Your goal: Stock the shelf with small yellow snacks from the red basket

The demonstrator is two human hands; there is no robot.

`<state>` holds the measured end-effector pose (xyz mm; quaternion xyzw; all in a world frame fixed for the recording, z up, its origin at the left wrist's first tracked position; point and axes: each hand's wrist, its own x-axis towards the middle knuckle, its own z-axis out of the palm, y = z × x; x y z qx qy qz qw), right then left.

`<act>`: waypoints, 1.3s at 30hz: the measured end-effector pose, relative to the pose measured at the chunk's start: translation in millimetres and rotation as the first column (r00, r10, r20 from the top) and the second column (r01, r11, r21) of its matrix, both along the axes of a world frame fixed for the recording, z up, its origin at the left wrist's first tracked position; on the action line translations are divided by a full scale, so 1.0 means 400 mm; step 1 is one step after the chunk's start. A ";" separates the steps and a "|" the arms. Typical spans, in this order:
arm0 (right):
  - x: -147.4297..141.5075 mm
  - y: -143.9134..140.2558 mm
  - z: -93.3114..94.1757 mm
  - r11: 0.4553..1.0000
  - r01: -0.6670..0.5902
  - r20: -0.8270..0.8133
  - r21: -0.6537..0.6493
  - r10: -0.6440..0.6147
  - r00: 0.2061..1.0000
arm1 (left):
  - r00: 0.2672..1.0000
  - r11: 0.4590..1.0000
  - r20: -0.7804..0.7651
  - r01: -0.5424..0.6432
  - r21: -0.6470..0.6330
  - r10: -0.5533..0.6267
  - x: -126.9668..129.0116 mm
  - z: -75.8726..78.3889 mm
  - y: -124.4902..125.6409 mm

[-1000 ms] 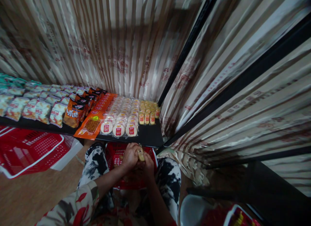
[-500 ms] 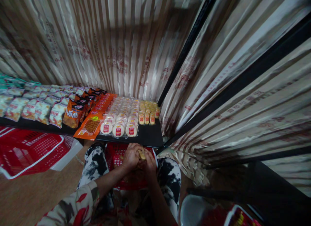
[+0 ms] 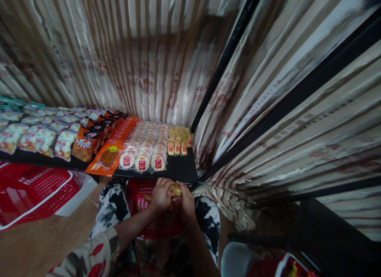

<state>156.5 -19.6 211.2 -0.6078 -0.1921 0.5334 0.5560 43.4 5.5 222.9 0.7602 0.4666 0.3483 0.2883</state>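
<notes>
The left hand and the right hand met over the person's lap, their fingers clenched together around a small yellow snack pack, which showed only at its upper end between the two sets of knuckles. Directly beneath the fingers sat a red basket, resting between knees in black-and-white patterned trousers.

Just beyond the fingertips ran the front edge of a black shelf. On it, nearest past the fingers, stood rows of similar small yellow packs. To the left of those lay rows of round white cakes in clear wrap, then a line of flat orange packets, then dark orange bags and pale snack bags farther left still.

Well to the left of the hands and lower, a second red basket lay on the wooden floor. Striped curtain cloth hung behind the shelf.
</notes>
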 end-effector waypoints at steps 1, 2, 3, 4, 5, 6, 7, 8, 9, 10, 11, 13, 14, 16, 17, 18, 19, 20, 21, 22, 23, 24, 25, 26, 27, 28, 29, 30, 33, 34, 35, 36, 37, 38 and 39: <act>0.003 0.003 0.005 1.000 -0.002 -0.004 -0.010 0.002 1.000 | 1.000 1.000 0.000 0.002 0.002 -0.002 0.001 0.001 0.001; 0.005 0.006 0.009 1.000 0.001 -0.006 -0.014 -0.001 1.000 | 1.000 1.000 -0.001 0.003 0.003 -0.003 0.002 0.003 0.002; 0.007 0.010 0.013 1.000 0.006 -0.007 -0.016 -0.007 1.000 | 1.000 1.000 -0.001 0.002 0.001 -0.002 0.003 0.004 0.003; 0.009 0.013 0.017 1.000 0.010 -0.009 -0.016 -0.010 1.000 | 1.000 1.000 -0.002 -0.002 -0.002 0.002 0.004 0.004 0.004; 0.010 0.016 0.021 1.000 0.012 -0.014 -0.017 -0.012 1.000 | 1.000 1.000 -0.005 -0.006 -0.006 0.006 0.005 0.004 0.005; 0.011 0.019 0.024 1.000 0.013 -0.024 -0.022 -0.014 1.000 | 1.000 1.000 -0.009 -0.011 -0.010 0.011 0.006 0.003 0.006; 0.012 0.022 0.027 0.999 0.013 -0.038 -0.030 -0.014 0.999 | 1.000 1.000 -0.013 -0.017 -0.015 0.016 0.006 0.000 0.008; 0.012 0.024 0.029 0.999 0.013 -0.054 -0.039 -0.015 0.998 | 1.000 0.999 -0.014 -0.024 -0.024 0.023 0.007 -0.004 0.010; 0.013 0.027 0.032 0.999 0.013 -0.071 -0.051 -0.017 0.997 | 0.999 0.999 -0.014 -0.030 -0.035 0.030 0.008 -0.010 0.011; 0.013 0.029 0.034 0.998 0.012 -0.086 -0.066 -0.018 0.996 | 0.999 0.998 -0.011 -0.038 -0.050 0.038 0.009 -0.016 0.013; 0.014 0.031 0.037 0.997 0.008 -0.097 -0.077 -0.016 0.995 | 0.999 0.997 -0.007 -0.048 -0.068 0.048 0.009 -0.022 0.014; 0.013 0.036 0.043 0.997 -0.006 -0.114 -0.081 -0.003 0.993 | 0.998 0.992 0.006 -0.068 -0.107 0.069 0.011 -0.034 0.017; 0.013 0.038 0.047 0.997 -0.012 -0.124 -0.076 0.002 0.992 | 0.997 0.989 0.014 -0.075 -0.125 0.077 0.012 -0.039 0.019; 0.011 0.044 0.054 0.998 -0.020 -0.158 -0.059 0.010 0.987 | 0.996 0.984 0.032 -0.082 -0.155 0.088 0.013 -0.045 0.021; 0.010 0.046 0.057 0.999 -0.020 -0.181 -0.050 0.010 0.983 | 0.995 0.983 0.040 -0.082 -0.167 0.090 0.014 -0.046 0.022; 0.009 0.048 0.059 0.999 -0.020 -0.202 -0.041 0.011 0.979 | 0.995 0.981 0.046 -0.081 -0.176 0.090 0.014 -0.047 0.023; 0.008 0.050 0.061 0.999 -0.020 -0.217 -0.033 0.012 0.976 | 0.994 0.979 0.050 -0.082 -0.185 0.092 0.015 -0.048 0.024; 0.007 0.051 0.063 0.999 -0.021 -0.223 -0.026 0.014 0.975 | 0.994 0.978 0.053 -0.083 -0.192 0.095 0.015 -0.049 0.025; 0.007 0.052 0.064 1.000 -0.023 -0.219 -0.020 0.018 0.976 | 0.994 0.977 0.057 -0.085 -0.198 0.098 0.016 -0.051 0.026; 0.006 0.053 0.065 1.000 -0.025 -0.208 -0.013 0.022 0.978 | 0.992 0.975 0.067 -0.088 -0.204 0.103 0.016 -0.053 0.027; 0.006 0.053 0.065 1.000 -0.029 -0.193 -0.005 0.028 0.981 | 0.991 0.973 0.081 -0.090 -0.213 0.110 0.017 -0.056 0.028; 0.006 0.054 0.066 0.999 -0.033 -0.181 0.003 0.033 0.983 | 0.988 0.970 0.100 -0.093 -0.224 0.117 0.017 -0.059 0.028; 0.006 0.054 0.066 0.999 -0.035 -0.174 0.013 0.037 0.984 | 0.985 0.967 0.122 -0.093 -0.235 0.125 0.018 -0.063 0.029; 0.006 0.054 0.065 0.999 -0.038 -0.173 0.023 0.041 0.984 | 0.981 0.965 0.142 -0.095 -0.245 0.133 0.019 -0.068 0.031; 0.006 0.054 0.065 0.999 -0.040 -0.174 0.031 0.045 0.984 | 0.978 0.962 0.157 -0.097 -0.254 0.140 0.020 -0.072 0.032; 0.006 0.055 0.063 0.998 -0.045 -0.173 0.041 0.052 0.984 | 0.975 0.961 0.168 -0.097 -0.260 0.144 0.021 -0.076 0.033; 0.007 0.055 0.062 0.997 -0.053 -0.168 0.048 0.061 0.984 | 0.973 0.959 0.176 -0.097 -0.265 0.147 0.022 -0.079 0.035; 0.007 0.056 0.060 0.996 -0.065 -0.159 0.055 0.073 0.985 | 0.972 0.958 0.182 -0.097 -0.269 0.150 0.023 -0.081 0.036; 0.012 0.060 0.053 0.993 -0.098 -0.109 0.070 0.105 0.988 | 0.971 0.958 0.188 -0.095 -0.271 0.149 0.025 -0.077 0.039; 0.014 0.062 0.050 0.992 -0.107 -0.086 0.072 0.113 0.990 | 0.973 0.959 0.181 -0.092 -0.269 0.144 0.027 -0.073 0.040; 0.017 0.064 0.046 0.991 -0.115 -0.056 0.072 0.120 0.991 | 0.976 0.960 0.167 -0.089 -0.266 0.137 0.028 -0.068 0.040; 0.020 0.066 0.042 0.990 -0.123 -0.018 0.075 0.124 0.992 | 0.980 0.960 0.149 -0.088 -0.265 0.131 0.031 -0.062 0.040; 0.023 0.068 0.038 0.988 -0.133 0.026 0.082 0.132 0.991 | 0.983 0.959 0.128 -0.089 -0.268 0.128 0.033 -0.057 0.041; 0.026 0.071 0.033 0.985 -0.147 0.070 0.088 0.141 0.988 | 0.986 0.957 0.109 -0.094 -0.276 0.128 0.037 -0.054 0.042; 0.028 0.074 0.030 0.983 -0.160 0.111 0.093 0.150 0.982 | 0.987 0.953 0.094 -0.101 -0.285 0.132 0.041 -0.052 0.044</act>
